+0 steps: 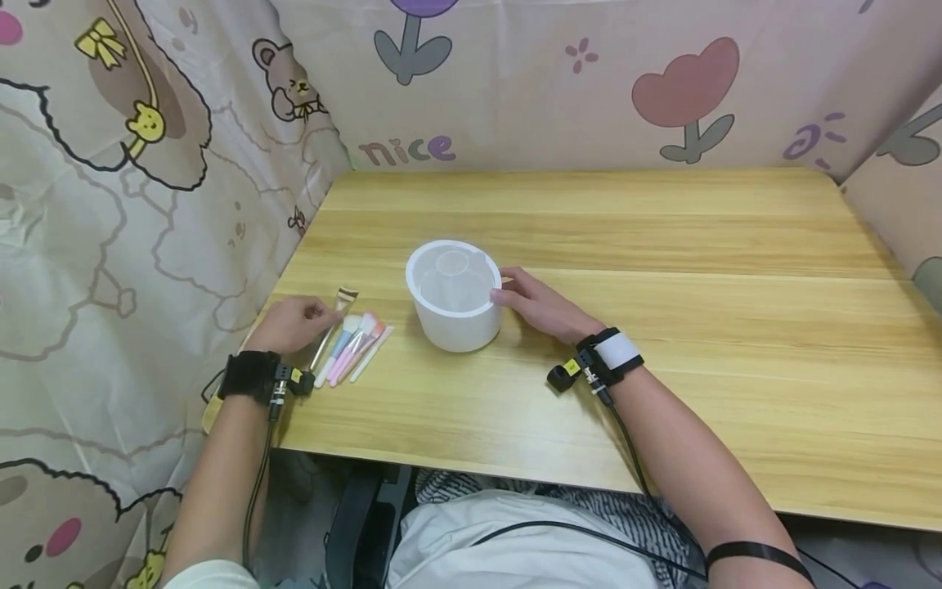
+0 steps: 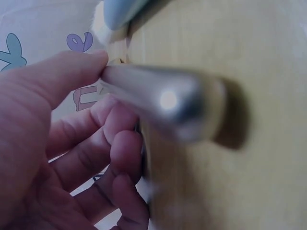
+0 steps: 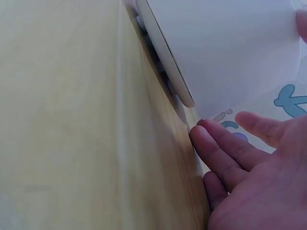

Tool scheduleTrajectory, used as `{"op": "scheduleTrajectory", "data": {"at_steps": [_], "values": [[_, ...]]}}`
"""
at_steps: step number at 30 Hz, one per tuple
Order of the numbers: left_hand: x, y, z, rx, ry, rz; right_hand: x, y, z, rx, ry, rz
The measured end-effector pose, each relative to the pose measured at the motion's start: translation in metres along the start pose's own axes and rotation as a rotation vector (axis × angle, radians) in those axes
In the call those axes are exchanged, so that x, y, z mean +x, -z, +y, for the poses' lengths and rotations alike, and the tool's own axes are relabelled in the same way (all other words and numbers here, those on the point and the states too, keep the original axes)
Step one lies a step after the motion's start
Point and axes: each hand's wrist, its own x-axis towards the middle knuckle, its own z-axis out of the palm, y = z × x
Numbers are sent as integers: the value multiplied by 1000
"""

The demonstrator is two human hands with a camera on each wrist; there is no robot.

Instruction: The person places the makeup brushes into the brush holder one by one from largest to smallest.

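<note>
My left hand [image 1: 290, 323] pinches a makeup brush [image 2: 153, 93] between thumb and fingertips. The brush has a silvery handle and a pale flat head with a dark band; the handle slants down toward the table's near edge. Just right of it lie several makeup brushes [image 1: 353, 352] with blue, pink and white parts, side by side. A white round tub [image 1: 458, 327] stands upright on the table with its mouth up. My right hand [image 1: 545, 307] holds the tub's right side at the rim, thumb on the near side; in the right wrist view the other fingers extend beside its wall.
The wooden table [image 1: 699, 327] stretches far to the right. A patterned curtain [image 1: 110, 286] hangs along its left side and another cloth [image 1: 515, 98] at the back. Black cables [image 1: 625, 442] run from both wrist cameras.
</note>
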Motion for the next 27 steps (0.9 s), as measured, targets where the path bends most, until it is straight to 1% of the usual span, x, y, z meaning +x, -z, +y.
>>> {"op": "scheduleTrajectory", "data": {"at_steps": [8, 13, 20, 27], "values": [[-1, -1, 0, 12, 1, -1, 0, 0, 0, 29, -2, -5], [0, -2, -1, 12, 4, 4, -1, 0, 1, 33, 5, 10], [0, -1, -1, 4, 2, -2, 0, 0, 1, 7, 32, 4], [1, -1, -1, 0, 9, -11, 0, 0, 1, 37, 9, 27]]}}
